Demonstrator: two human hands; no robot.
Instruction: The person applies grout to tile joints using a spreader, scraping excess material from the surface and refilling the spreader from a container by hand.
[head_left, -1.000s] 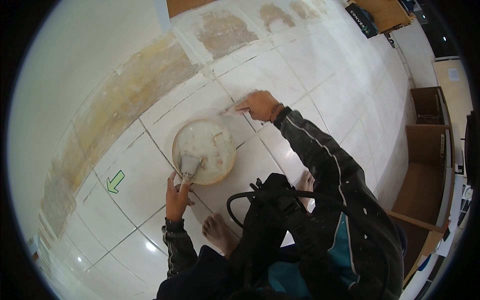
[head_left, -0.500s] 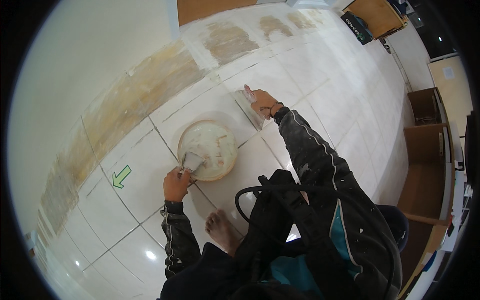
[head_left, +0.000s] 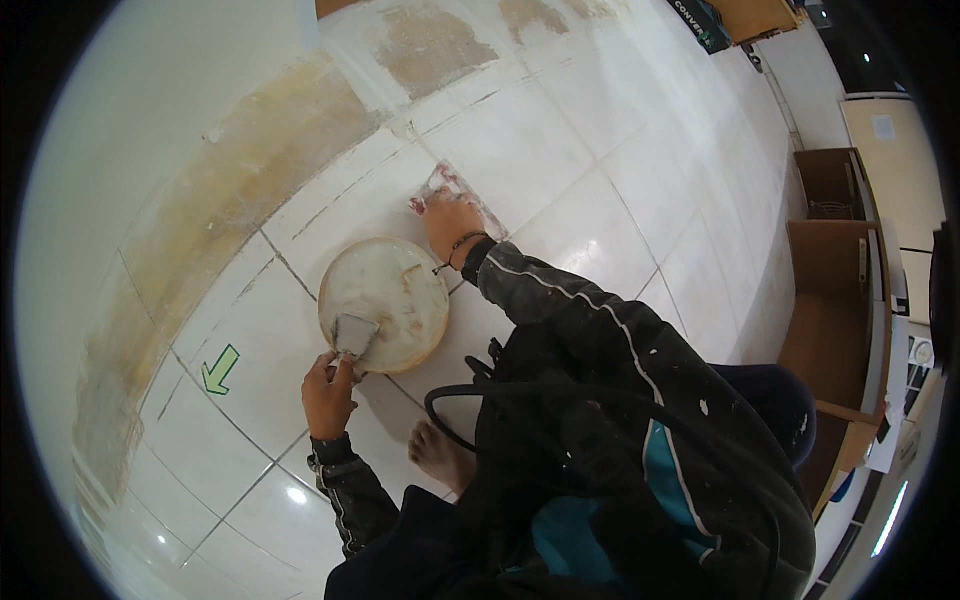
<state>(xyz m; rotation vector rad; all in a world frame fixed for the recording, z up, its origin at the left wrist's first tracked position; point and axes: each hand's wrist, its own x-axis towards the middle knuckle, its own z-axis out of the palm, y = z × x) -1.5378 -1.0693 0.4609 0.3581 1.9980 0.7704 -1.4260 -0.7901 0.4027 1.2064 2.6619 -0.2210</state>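
Observation:
My left hand (head_left: 328, 402) grips the handle of a putty knife (head_left: 355, 335), its fingers closed round it. The flat blade rests over the near left part of a round, shallow-looking tub (head_left: 437, 347) smeared inside with pale whitish paste. Just beyond the tub's far right side, my right hand (head_left: 453, 228) is closed on a wide flat trowel (head_left: 482, 207) with reddish and white smears. Its fingers are partly hidden under the back of the hand. The trowel is held above the floor tiles, apart from the putty knife.
White tiled floor (head_left: 560, 190) surrounds the tub. Along the wall at left runs a yellowish-brown patched strip (head_left: 290, 130). A green arrow sticker (head_left: 221, 370) lies on the tiles. Brown open cabinets (head_left: 830, 270) stand at right, and a dark box (head_left: 700, 25) is at the far right. My bare foot (head_left: 440, 455) is beside the tub.
My right hand has come left toward the tub, and the trowel has turned so its smeared face shows. My left hand still holds the putty knife at the tub. The whole view has shifted slightly.

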